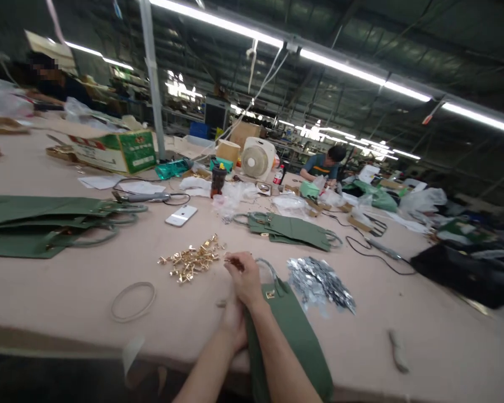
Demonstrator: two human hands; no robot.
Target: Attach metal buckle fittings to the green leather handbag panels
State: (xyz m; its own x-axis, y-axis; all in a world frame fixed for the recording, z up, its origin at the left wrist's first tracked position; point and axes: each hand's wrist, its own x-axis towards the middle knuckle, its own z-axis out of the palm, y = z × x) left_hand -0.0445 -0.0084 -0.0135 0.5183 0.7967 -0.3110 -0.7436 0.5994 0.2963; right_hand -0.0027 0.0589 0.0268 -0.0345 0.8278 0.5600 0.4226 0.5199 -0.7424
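The right hand [246,277] is seen stretched forward over the pink counter [67,313], its fingers drawn together on a small fitting [234,261] just beside a loose heap of gold fittings [191,260]. The left hand [233,324] is laid under the right wrist, at the left edge of a green bag [296,336]. It is largely covered, so it cannot be told whether its fingers are apart or closed. The green bag is spread flat on the near edge of the counter beneath the right forearm and hangs over that edge. A gold clasp [271,294] is fixed near its top, and a grey handle loop [267,267] is curved up beside the right hand.

To the right of the bag, a pile of silver pieces [319,280] is scattered on the counter. A loose ring [133,300] is lying flat to the left, well apart from the hands. A small grey object [398,350] is set near the front right.

Farther back, a stack of green bags [37,224] is laid at the left and a second stack [294,228] in the middle. A white phone [181,215] is placed between them, face down. Behind it a corded tool [143,196], a dark bottle [217,180], a white fan [256,158] and a green and white cardboard box [117,150] are seen. A co-worker [323,165] is bent over the far end of the counter, and another person [63,84] is seated at the far left
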